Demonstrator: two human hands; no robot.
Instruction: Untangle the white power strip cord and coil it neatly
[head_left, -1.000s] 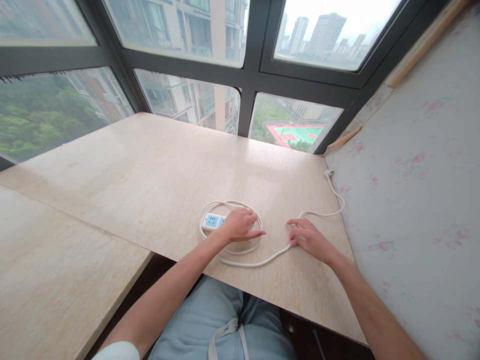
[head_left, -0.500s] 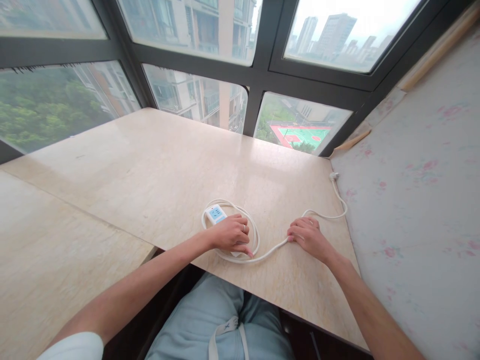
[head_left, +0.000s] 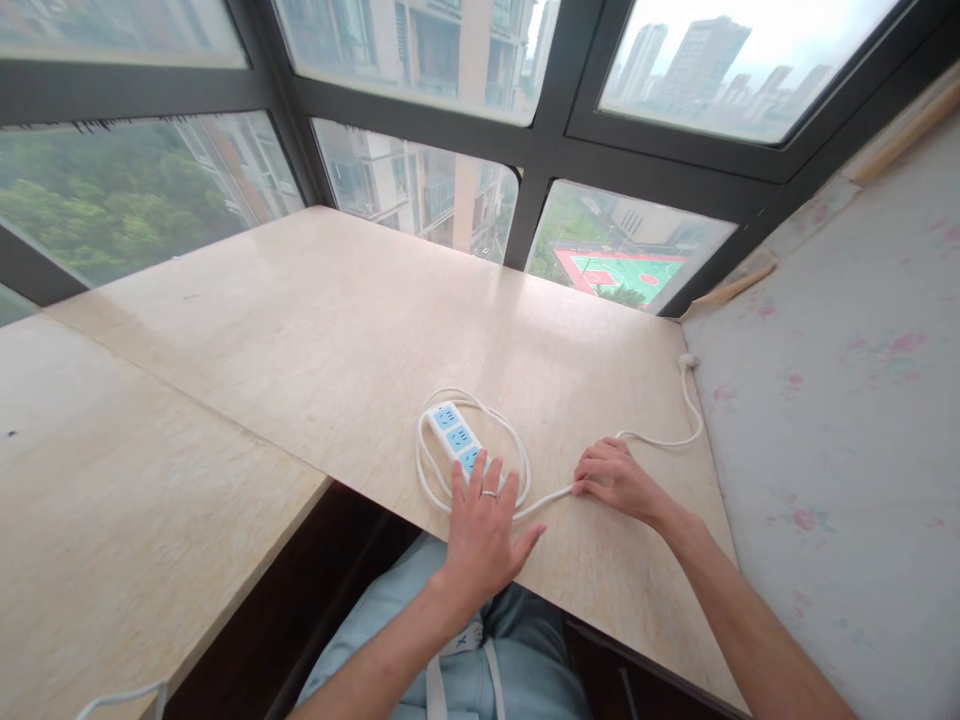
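Observation:
A white power strip [head_left: 454, 426] with blue socket panels lies on the stone-look ledge, its near end covered by my left hand [head_left: 484, 530]. The fingers of that hand are spread and stretched forward over the strip. White cord [head_left: 520, 432] loops round the strip, then runs right to my right hand [head_left: 616, 478]. Thumb and fingers of my right hand are pinched on the cord close to the surface. Beyond it the cord curves up to a white plug [head_left: 688, 361] beside the wall.
Dark window frames [head_left: 551, 150] border the ledge [head_left: 337, 330] at the back. A wallpapered wall [head_left: 840, 420] rises on the right. At the lower left, another slab [head_left: 150, 500] meets the ledge, with a dark gap below its edge. A white cable [head_left: 124, 695] shows in the bottom left corner.
My left hand has opened and drawn back toward me, uncovering more of the strip's sockets. My right hand stays pinched on the cord. The view has shifted slightly left.

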